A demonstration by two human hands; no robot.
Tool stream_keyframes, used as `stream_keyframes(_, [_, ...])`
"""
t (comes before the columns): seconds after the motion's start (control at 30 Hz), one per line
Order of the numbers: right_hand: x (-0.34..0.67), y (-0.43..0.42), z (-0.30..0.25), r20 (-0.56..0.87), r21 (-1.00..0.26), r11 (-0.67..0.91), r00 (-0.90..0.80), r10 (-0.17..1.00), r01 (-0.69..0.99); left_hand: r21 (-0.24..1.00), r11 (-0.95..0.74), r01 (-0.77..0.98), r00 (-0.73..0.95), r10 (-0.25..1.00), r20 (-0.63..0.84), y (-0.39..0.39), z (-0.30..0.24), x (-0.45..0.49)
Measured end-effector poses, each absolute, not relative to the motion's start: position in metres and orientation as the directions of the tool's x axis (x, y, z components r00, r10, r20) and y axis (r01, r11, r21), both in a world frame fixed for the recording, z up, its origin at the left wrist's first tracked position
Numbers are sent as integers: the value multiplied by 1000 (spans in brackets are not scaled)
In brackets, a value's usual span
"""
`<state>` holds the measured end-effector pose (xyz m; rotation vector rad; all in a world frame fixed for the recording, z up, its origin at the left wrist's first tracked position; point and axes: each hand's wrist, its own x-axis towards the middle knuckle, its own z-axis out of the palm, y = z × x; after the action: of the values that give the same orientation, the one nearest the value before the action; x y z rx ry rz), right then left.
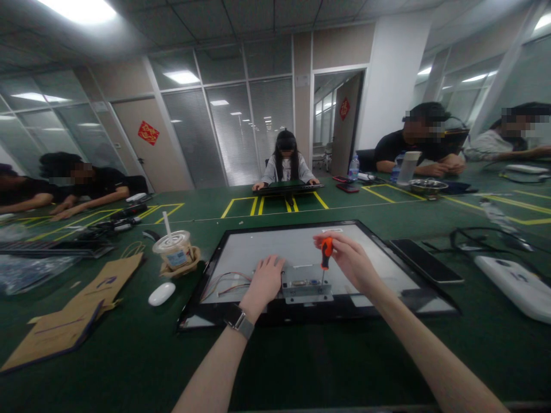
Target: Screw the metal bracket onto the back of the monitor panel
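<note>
While the right hand [350, 261] holds the screwdriver [326, 253], tip down at the bracket [301, 291] on the near side of the panel [267, 241], the left hand [266, 280] lies flat, apparently gripping nothing. Bracket: in place. Screw work: seemingly under way, direction and remainder unclear. Cables [232, 273]: lying exposed.

The green counter [322, 367] bore yellow lines [321, 199]. A black-framed panel [297, 244] lay flat on it. To its left stood a lidded cup [177, 255] in a cardboard holder [191, 265], near a rounded white object [161, 293] and brown paper bags [107, 281]; a black slab [426, 261] lay just right.
</note>
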<state>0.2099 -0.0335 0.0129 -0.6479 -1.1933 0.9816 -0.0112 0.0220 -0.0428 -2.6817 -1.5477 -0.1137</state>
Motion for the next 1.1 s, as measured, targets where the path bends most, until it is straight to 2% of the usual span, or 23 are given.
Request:
stream_keyframes(0.23, [215,-29,9,455,-864,478,165,875,-157,-1,-504,864,501,860,95,23,-45,-13])
stream_keyframes(0.43, [214,-27,6,463,-854,501,231,856,-144,-2,-506,863,504,859,91,24,-45,-13])
stream_keyframes(0.7, [214,-31,5,491,-857,497,77,868,-140,-5,-501,865,499,861,100,23,-45,-12])
stream_keyframes(1.1, [214,-34,11,580,-813,582,107,808,8,-6,-502,865,500,861,92,24,-46,-12])
